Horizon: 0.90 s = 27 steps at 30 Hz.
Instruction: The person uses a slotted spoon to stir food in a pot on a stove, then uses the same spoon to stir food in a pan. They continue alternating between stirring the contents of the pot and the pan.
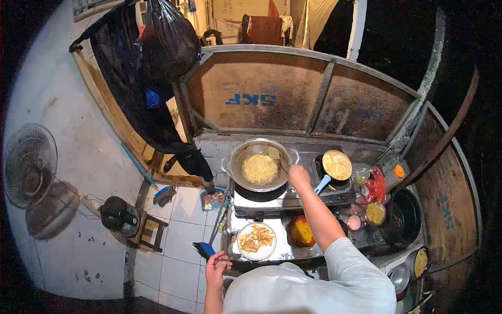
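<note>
My right hand (299, 178) is closed around the handle of a spatula (273, 153), whose flat blade rests in a wide two-handled metal wok (236, 152). Yellowish food (260, 168) bubbles in oil in the wok, which stands on a gas stove (246, 201). Loosely curled and holding nothing, my left hand (216, 267) hangs low near the counter's front edge. Just beyond it, a white plate (242, 252) carries fried strips (257, 238). To the right, a small pan (337, 165) with a blue handle holds a pale yellow food on another burner.
Right of the stove stand a bowl of chopped green food (375, 213), a pink cup (354, 223), a red plastic bag (375, 184), an orange-capped container (398, 172) and a large black basin (401, 220). A broom head (204, 249) and a dustpan (213, 201) are on the left floor.
</note>
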{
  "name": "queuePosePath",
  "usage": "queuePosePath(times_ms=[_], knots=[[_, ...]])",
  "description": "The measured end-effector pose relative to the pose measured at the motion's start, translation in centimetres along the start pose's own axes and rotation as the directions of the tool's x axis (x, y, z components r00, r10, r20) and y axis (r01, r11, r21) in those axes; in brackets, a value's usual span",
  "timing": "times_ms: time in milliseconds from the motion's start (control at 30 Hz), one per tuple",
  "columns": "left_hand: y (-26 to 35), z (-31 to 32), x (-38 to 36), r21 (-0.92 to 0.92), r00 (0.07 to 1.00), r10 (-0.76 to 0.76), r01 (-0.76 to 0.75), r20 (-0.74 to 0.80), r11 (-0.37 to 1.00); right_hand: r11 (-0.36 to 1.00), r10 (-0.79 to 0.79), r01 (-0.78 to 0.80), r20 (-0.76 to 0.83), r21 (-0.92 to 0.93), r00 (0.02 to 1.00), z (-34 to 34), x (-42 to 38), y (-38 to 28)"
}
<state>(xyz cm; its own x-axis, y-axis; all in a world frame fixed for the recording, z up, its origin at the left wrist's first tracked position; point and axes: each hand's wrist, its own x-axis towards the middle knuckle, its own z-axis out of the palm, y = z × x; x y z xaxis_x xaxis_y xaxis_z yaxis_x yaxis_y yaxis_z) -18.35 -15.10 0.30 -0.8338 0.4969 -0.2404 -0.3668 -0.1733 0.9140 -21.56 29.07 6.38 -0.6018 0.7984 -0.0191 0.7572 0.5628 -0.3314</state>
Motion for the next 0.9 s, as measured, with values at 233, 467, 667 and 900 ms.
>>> queuePosePath(times_ms=[233,467,667,900], knots=[[0.2,-0.3,-0.8,-0.028,0.999,0.024,-0.025,-0.031,0.999,0.998,-0.021,0.019,0.037,0.057,0.999,1.0,0.4,-1.6],[-0.1,-0.3,-0.8,-0.046,0.999,0.024,-0.026,-0.048,0.999,0.994,-0.014,0.018,0.037,-0.108,0.999,0.4,2.2,-2.2],[-0.3,-0.6,-0.7,-0.028,0.999,0.025,-0.027,-0.046,0.999,0.991,-0.025,0.035,0.079,-0.13,0.997,-3.2,-0.6,-2.5],[-0.2,-0.3,-0.8,-0.02,0.999,0.006,-0.007,-0.042,1.0,0.886,-0.294,0.236,-0.089,-0.399,0.952,-10.2,-1.7,0.9]])
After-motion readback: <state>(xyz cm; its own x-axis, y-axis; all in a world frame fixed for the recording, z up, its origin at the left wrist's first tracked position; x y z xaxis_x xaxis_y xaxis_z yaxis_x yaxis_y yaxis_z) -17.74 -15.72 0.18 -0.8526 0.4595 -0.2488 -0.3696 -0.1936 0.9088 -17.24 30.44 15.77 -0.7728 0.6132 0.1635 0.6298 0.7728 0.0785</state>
